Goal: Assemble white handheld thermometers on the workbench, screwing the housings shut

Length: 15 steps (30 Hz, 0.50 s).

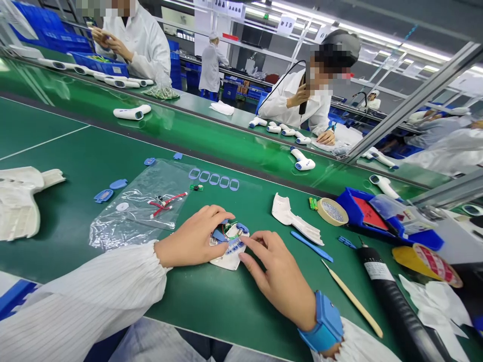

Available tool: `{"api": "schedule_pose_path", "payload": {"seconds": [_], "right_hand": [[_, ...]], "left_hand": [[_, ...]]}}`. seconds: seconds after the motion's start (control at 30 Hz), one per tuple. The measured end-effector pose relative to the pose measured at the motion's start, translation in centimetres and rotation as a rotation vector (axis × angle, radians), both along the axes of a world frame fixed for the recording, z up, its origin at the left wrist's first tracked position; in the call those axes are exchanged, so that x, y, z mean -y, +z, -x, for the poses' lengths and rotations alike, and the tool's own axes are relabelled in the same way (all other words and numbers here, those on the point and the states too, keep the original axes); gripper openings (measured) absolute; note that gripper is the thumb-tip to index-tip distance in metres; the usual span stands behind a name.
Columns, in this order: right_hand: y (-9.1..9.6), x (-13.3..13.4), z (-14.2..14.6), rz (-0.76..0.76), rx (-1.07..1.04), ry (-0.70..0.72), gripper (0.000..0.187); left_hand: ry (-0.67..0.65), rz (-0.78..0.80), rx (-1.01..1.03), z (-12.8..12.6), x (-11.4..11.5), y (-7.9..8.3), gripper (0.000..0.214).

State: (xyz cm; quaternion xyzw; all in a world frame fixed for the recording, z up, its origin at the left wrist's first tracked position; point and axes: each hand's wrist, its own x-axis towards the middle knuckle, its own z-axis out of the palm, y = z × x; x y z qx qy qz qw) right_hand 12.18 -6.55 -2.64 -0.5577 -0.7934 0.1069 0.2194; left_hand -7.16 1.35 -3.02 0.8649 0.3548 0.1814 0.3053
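Between my two hands lies a white thermometer housing half (pixel 227 262) on the green bench. Blue plastic parts, thin wires and a bit of green circuit board show inside it. My left hand (pixel 196 236) wraps round its left side, thumb across the near part and fingers over the far edge. At the right edge, my right hand (pixel 273 269) has thumb and index finger bent against the housing near the blue buttons (pixel 236 246). My fingers hide part of the inside. Farther right lie another white housing piece (pixel 296 218) and a blue pry tool (pixel 311 246).
A plastic bag (pixel 139 206) with red wires (pixel 166 205) lies left, below blue frames (pixel 214 179). Rightward are a wooden-coloured stick (pixel 352 299), black electric screwdriver (pixel 392 296), tape roll (pixel 332 211) and blue bin (pixel 350 201). White thermometers (pixel 132 112) rest on the conveyor (pixel 181 130); co-workers sit beyond.
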Motion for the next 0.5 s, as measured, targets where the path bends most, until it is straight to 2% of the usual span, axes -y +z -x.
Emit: {"api": "schedule_pose_path", "payload": {"seconds": [0.13, 0.23, 0.43, 0.5], "right_hand": [[0.0, 0.0, 0.1, 0.008, 0.052, 0.028, 0.026], [0.0, 0.0, 0.2, 0.003, 0.070, 0.052, 0.024], [0.0, 0.2, 0.4, -0.034, 0.144, 0.052, 0.024], [0.0, 0.3, 0.5, -0.016, 0.147, 0.053, 0.026]], "left_hand": [[-0.012, -0.022, 0.006, -0.2, 0.1, 0.0, 0.045], [-0.027, -0.104, -0.016, -0.5, 0.2, 0.0, 0.043], [-0.032, -0.229, -0.032, -1.0, 0.4, -0.1, 0.012], [-0.041, -0.273, -0.054, -1.1, 0.5, 0.0, 0.010]]}}
